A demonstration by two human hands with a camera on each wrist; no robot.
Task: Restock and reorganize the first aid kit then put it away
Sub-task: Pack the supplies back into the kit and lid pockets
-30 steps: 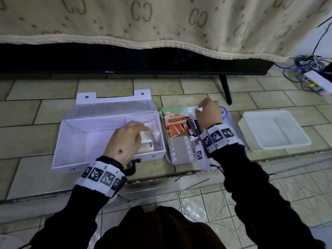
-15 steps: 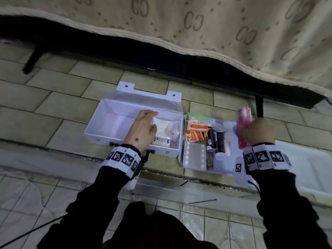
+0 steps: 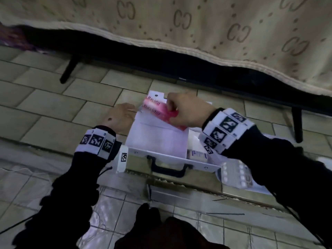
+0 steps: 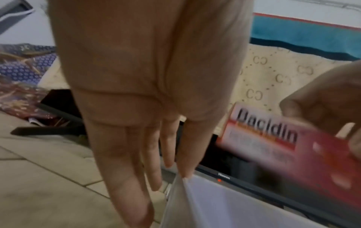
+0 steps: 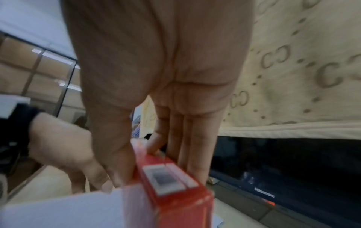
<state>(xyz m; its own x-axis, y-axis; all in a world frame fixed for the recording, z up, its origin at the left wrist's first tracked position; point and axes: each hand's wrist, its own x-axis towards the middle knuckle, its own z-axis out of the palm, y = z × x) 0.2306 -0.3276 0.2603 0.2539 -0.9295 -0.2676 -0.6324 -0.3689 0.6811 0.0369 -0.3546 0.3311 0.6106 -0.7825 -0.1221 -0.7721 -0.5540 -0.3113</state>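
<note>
The white first aid kit [image 3: 156, 139] lies open on the tiled floor, black handle [image 3: 168, 168] toward me. My right hand [image 3: 186, 112] grips a red medicine box [image 3: 154, 108] by one end and holds it tilted over the kit's far left part. The box [image 4: 273, 143] looks blurred in the left wrist view, and my thumb and fingers clamp it [image 5: 175, 192] in the right wrist view. My left hand [image 3: 122, 117] lies along the kit's left wall, fingers straight, fingertips [image 4: 183, 174] touching the wall's top edge [image 4: 215, 203].
A small white carton [image 3: 197, 155] lies in the kit's right part. A blister pack [image 3: 233, 173] lies on a white tray right of the kit. Behind stands a cloth-draped television [image 3: 161, 60] with black feet [image 3: 68, 71].
My right hand lifted the red box from the tray on the right and carried it left over the kit. My left hand moved from inside the kit to its left wall.
</note>
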